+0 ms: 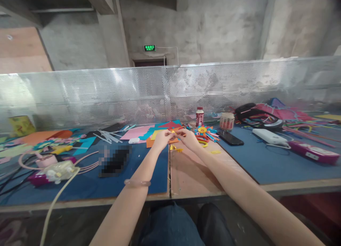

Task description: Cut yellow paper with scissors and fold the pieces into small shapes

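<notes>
My left hand (pixel 162 138) and my right hand (pixel 188 136) meet over the middle of the table, fingers pinched on a small yellow paper piece (pixel 173 132) held between them. Small yellow paper scraps (pixel 176 148) lie on the table just below the hands. Orange paper (pixel 149 143) and a pink sheet (pixel 135 132) lie under and behind the left hand. A colourful paper flower (pixel 203 132) sits just right of my right hand. My left wrist wears a pale bangle (pixel 137 183).
A perforated metal screen (pixel 106 93) runs along the table's far edge. A black phone (pixel 230 137), white power bank (pixel 269 135), red-capped bottle (pixel 199 116), striped cup (pixel 227 121) and pink box (pixel 314 151) sit on the right. Paper cut-outs (pixel 53 141), cables and a glue gun (pixel 57 169) are on the left.
</notes>
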Motion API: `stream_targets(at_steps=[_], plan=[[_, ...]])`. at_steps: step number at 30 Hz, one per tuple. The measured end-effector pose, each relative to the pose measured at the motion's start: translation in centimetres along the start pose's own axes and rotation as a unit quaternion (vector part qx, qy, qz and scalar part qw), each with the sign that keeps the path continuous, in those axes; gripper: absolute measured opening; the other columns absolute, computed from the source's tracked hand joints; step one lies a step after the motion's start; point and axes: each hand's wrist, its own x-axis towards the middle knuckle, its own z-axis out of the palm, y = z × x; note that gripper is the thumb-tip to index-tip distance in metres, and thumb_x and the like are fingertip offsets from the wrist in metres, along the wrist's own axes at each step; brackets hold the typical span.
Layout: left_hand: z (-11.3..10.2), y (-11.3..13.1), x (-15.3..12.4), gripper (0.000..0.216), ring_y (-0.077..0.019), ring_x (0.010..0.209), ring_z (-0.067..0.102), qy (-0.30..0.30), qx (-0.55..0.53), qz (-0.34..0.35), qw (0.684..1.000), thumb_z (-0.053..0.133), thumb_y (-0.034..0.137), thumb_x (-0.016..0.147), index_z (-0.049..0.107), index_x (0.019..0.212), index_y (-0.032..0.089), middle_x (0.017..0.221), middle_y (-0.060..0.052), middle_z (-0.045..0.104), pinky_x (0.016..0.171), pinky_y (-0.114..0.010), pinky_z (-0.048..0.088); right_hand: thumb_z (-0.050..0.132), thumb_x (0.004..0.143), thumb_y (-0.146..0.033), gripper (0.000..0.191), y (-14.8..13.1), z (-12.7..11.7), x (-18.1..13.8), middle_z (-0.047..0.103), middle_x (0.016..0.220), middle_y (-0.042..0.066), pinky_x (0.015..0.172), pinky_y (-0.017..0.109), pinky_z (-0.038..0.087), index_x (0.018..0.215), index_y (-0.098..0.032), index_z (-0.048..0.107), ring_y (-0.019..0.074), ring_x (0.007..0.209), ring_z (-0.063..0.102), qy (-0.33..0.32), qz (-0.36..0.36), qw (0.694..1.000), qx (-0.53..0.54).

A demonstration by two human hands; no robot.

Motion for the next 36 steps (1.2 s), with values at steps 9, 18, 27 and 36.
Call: stream_targets(at_steps=[9, 18, 27, 36], plan=[[-0.3, -0.4, 0.4, 0.021, -0.0162, 0.071, 0.061, 0.009, 0.107, 0.060, 0.992, 0.052, 0.034, 0.074, 0.062, 0.070, 0.016, 0.074, -0.005, 0.067, 0.064, -0.026, 0.047, 0.057, 0.070, -0.035, 0.028, 0.5, -0.4, 0.0, 0.065, 0.084, 0.005, 0.068, 0.026, 0.043, 0.086, -0.014, 0.066, 0.0143, 0.075, 0.057, -0.069, 0.065, 0.986, 0.138], [0.1, -0.2, 0.2, 0.026, -0.0163, 0.068, 0.059, 0.018, 0.155, 0.069, 0.985, 0.051, 0.038, 0.075, 0.061, 0.071, 0.014, 0.071, -0.006, 0.064, 0.063, -0.027, 0.045, 0.061, 0.065, -0.038, 0.032, 1.3, -0.5, 0.1, 0.062, 0.073, 0.003, 0.055, 0.022, 0.038, 0.085, -0.013, 0.066, 0.0100, 0.061, 0.051, -0.073, 0.081, 0.983, 0.149], [0.1, -0.1, 0.2, 0.016, -0.0152, 0.065, 0.061, 0.002, 0.104, 0.036, 0.994, 0.054, 0.030, 0.074, 0.054, 0.074, 0.015, 0.073, -0.006, 0.063, 0.056, -0.024, 0.046, 0.069, 0.059, -0.035, 0.036, 1.5, -0.4, 0.1, 0.063, 0.074, 0.004, 0.058, 0.023, 0.042, 0.087, -0.013, 0.063, 0.0111, 0.063, 0.056, -0.093, 0.132, 0.955, 0.250], [0.3, -0.5, 0.3, 0.010, -0.0143, 0.067, 0.059, 0.020, 0.130, 0.005, 0.991, 0.050, 0.023, 0.074, 0.055, 0.074, 0.014, 0.075, -0.006, 0.062, 0.055, -0.022, 0.045, 0.065, 0.063, -0.027, 0.026, 2.8, -0.1, 0.6, 0.063, 0.075, 0.003, 0.061, 0.026, 0.048, 0.086, -0.015, 0.059, 0.0121, 0.062, 0.059, -0.014, 0.138, 0.959, 0.246]])
